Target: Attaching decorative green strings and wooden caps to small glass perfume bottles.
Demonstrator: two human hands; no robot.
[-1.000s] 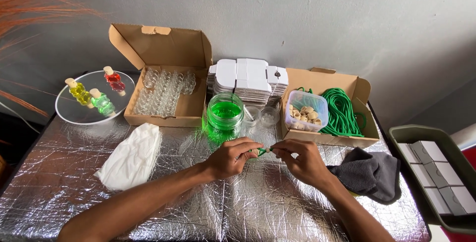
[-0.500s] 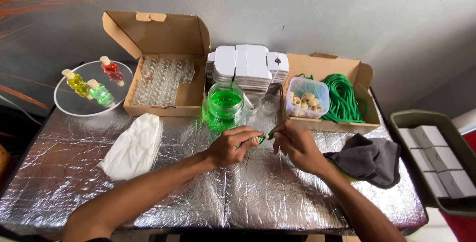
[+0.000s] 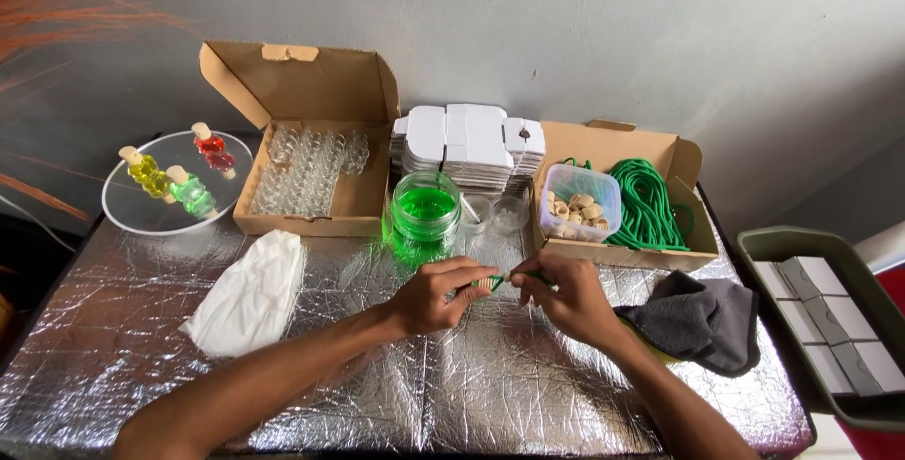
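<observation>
At the upper left of the frame I see a round clear plate (image 3: 132,220) carrying three small bottles of yellow, green and red liquid (image 3: 176,175), and to its right an open cardboard box (image 3: 311,139) packed with empty glass vials (image 3: 306,170). Below that box a white crumpled bag (image 3: 247,292) lies on the foil-covered table (image 3: 113,347). Near the centre stands a glass jar of green liquid (image 3: 425,216), with a stack of flat white cartons (image 3: 468,144) behind it. Just below the jar, my left hand (image 3: 432,295) has its fingers pinched shut on a small pale cap (image 3: 485,282), and my right hand (image 3: 570,300) pinches the end of a green cord (image 3: 524,277) that meets the cap, so both sit at frame centre, above the foil. I judge the step in hand to be threading the cord through the cap; the next move calls for a steady, fine push of the cord tip along the hole's line. To the right, a second cardboard box (image 3: 683,163) holds a tub of pale caps (image 3: 582,203) and a coil of green cords (image 3: 647,204); a dark grey cloth (image 3: 702,319) lies below it, and a green tray of white boxes (image 3: 830,328) sits at the right edge.
</observation>
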